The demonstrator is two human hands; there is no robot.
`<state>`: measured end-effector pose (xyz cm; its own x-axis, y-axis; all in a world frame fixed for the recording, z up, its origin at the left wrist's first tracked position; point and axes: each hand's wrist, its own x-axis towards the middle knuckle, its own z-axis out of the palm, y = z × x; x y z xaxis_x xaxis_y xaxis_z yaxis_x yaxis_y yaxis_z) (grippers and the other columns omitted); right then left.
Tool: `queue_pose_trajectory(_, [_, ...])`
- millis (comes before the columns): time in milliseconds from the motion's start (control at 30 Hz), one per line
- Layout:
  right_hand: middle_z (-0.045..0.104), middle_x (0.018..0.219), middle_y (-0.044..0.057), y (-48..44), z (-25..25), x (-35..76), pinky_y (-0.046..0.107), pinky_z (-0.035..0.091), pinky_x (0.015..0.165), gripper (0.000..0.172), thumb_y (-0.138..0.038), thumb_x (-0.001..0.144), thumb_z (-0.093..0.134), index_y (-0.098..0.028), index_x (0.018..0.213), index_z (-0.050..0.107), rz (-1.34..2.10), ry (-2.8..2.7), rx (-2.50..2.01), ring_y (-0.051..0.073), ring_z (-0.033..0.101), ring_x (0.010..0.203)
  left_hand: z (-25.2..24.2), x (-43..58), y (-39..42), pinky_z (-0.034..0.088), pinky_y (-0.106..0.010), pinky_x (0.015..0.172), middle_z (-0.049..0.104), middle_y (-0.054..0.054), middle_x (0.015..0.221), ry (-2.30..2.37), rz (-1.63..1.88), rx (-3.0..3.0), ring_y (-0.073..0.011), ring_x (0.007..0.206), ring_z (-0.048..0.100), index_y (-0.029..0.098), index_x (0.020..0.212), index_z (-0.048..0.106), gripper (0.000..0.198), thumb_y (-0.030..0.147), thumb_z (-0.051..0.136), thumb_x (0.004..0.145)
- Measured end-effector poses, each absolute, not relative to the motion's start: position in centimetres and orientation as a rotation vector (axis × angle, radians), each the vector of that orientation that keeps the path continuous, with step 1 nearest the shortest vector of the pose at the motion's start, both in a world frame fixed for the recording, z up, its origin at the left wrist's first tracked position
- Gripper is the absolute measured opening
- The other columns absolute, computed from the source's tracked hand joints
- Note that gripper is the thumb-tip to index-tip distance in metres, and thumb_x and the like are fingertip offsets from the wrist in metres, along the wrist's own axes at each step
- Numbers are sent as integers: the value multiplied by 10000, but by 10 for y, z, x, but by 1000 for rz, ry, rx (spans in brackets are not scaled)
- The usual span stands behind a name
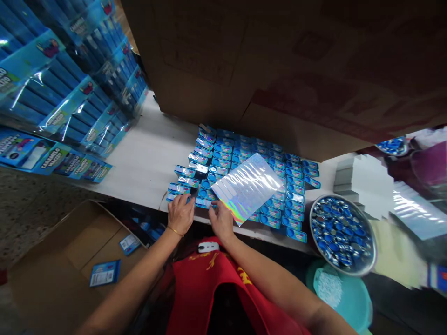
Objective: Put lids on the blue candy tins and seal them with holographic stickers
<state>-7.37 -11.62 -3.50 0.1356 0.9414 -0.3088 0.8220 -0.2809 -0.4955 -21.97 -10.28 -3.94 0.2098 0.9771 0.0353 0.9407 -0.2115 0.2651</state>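
Several small blue packets (244,153) lie in tidy rows on a white table (146,158). A shiny holographic sticker sheet (248,186) rests on top of them. My left hand (180,213) sits at the near left corner of the rows, fingers curled down onto a blue packet (190,200). My right hand (220,218) is beside it at the near corner of the sheet, fingers bent onto a packet (203,203) at the table's front edge. What the fingertips pinch is hidden.
A metal bowl (366,267) of blue round caps stands at the right. Stacked blue wrapped packs (70,83) rise at the left. A big cardboard box (279,60) looms behind. An open carton (63,274) with loose cards sits on the floor. A teal tub (345,293) is below the bowl.
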Motion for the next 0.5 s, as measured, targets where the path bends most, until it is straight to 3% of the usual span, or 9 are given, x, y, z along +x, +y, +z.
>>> queue_pose_trajectory(100, [643,742,50,-122,-25,-74,285,418,630,456,-275,828,324,-262,1284,334,814,-2215,-2196,184,599,657,-36,-214,-108,327,-390,776,525,-74,1123,1881,268,2202,-251,1006,419,235,1069,557,316,263,360,823])
queue_pose_trajectory(233, [645,768,95,-123,-25,-75,310,433,612,608,-221,804,349,-224,1361,106,810,-2535,-2202,214,612,677,-33,-203,-104,334,-404,789,498,-68,1153,1915,219,2116,-257,1033,400,227,996,585,293,292,362,817])
queue_pose_trajectory(400, [642,741,72,-121,-27,-64,304,431,588,559,-193,820,322,-241,1352,157,767,-2605,-2149,206,608,645,-36,-204,-101,321,-433,823,468,-32,1217,1925,261,2097,-263,1071,382,241,862,632,297,311,345,829])
queue_pose_trajectory(500, [628,794,74,-123,-22,-53,291,428,597,483,-198,830,334,-199,1311,288,700,-2603,-2000,190,590,671,-37,-219,-100,321,-417,858,470,-50,1222,1950,357,2106,-249,1078,394,244,1004,600,318,319,341,835])
